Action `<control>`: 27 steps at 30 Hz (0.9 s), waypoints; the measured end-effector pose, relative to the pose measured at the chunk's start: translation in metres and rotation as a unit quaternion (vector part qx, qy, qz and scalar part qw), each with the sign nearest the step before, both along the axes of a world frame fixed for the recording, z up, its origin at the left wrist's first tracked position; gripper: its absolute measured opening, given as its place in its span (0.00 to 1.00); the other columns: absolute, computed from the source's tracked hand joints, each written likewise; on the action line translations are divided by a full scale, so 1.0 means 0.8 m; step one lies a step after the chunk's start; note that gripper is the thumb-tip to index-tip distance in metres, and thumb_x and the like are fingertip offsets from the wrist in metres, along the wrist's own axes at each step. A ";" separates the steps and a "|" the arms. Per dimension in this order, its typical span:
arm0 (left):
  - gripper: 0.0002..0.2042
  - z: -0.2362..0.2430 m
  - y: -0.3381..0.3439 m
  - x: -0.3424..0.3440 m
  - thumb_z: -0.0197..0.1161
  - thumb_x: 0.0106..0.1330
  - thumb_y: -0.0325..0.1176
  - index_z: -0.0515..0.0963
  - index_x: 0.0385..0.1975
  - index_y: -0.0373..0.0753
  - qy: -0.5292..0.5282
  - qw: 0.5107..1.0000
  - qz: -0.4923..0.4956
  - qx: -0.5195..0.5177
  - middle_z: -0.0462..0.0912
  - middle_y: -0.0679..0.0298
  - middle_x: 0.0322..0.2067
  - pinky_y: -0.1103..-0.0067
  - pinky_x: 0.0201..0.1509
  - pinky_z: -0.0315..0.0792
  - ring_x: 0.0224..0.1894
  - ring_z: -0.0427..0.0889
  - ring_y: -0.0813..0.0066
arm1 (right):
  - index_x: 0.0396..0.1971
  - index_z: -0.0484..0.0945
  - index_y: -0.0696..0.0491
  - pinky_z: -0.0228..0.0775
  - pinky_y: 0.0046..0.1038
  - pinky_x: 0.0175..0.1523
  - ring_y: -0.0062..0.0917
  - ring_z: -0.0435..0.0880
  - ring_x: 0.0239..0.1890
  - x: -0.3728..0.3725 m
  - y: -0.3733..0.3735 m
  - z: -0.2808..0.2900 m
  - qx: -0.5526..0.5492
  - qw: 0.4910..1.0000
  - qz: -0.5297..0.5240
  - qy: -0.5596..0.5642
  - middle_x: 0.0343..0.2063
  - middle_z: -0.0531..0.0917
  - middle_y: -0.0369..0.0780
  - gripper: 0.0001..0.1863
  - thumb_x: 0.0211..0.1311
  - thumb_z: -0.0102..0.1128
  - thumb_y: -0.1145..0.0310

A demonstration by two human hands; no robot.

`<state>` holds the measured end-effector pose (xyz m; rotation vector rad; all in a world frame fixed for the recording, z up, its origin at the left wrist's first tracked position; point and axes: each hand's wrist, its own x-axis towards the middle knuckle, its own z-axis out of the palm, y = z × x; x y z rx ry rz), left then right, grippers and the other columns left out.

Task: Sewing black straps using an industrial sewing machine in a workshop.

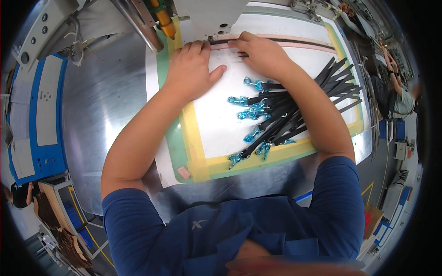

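My left hand (192, 69) lies flat on the white work board (221, 124), thumb spread, its fingertips close to the machine head (209, 18). A long black strap (299, 44) runs in a channel between two pink strips (276, 37) along the far side of the board. My right hand (264, 57) is bent over that strap, its fingers closed at the strap's left part; a small dark piece shows under the fingers. Below my right forearm lies a fanned bundle of black straps (281, 117), with metal clips wrapped in blue film (254, 110) at their left ends.
Yellow tape (195, 138) and a green border frame the board on a metal table (106, 106). A metal tube and an orange nozzle (166, 28) hang at the upper left. A blue control cabinet (39, 119) stands left; another person (405, 99) works at far right.
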<state>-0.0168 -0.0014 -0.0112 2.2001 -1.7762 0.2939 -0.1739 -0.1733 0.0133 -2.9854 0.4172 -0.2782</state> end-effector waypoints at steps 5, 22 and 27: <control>0.33 0.006 0.000 -0.003 0.62 0.68 0.56 0.77 0.64 0.34 0.005 1.000 0.004 0.017 0.78 0.51 0.61 0.62 0.68 0.67 0.62 0.76 0.52 | 0.58 0.83 0.43 0.80 0.40 0.55 0.39 0.87 0.51 0.000 -0.007 0.004 -0.005 0.999 0.003 0.033 0.51 0.83 0.40 0.23 0.62 0.63 0.72; 0.30 0.018 0.004 -0.009 0.63 0.67 0.54 0.77 0.64 0.43 -0.019 0.998 0.030 0.051 0.76 0.56 0.61 0.60 0.68 0.66 0.64 0.74 0.57 | 0.58 0.83 0.46 0.78 0.38 0.59 0.37 0.84 0.55 -0.042 -0.044 0.012 0.005 0.995 -0.070 0.064 0.53 0.82 0.40 0.22 0.65 0.56 0.75; 0.29 0.028 -0.022 -0.021 0.62 0.65 0.51 0.79 0.61 0.39 -0.034 0.995 0.034 0.090 0.79 0.56 0.55 0.61 0.66 0.67 0.61 0.75 0.58 | 0.57 0.84 0.45 0.79 0.40 0.57 0.37 0.85 0.54 -0.036 -0.042 0.014 0.004 0.997 -0.054 0.062 0.52 0.82 0.39 0.22 0.64 0.55 0.76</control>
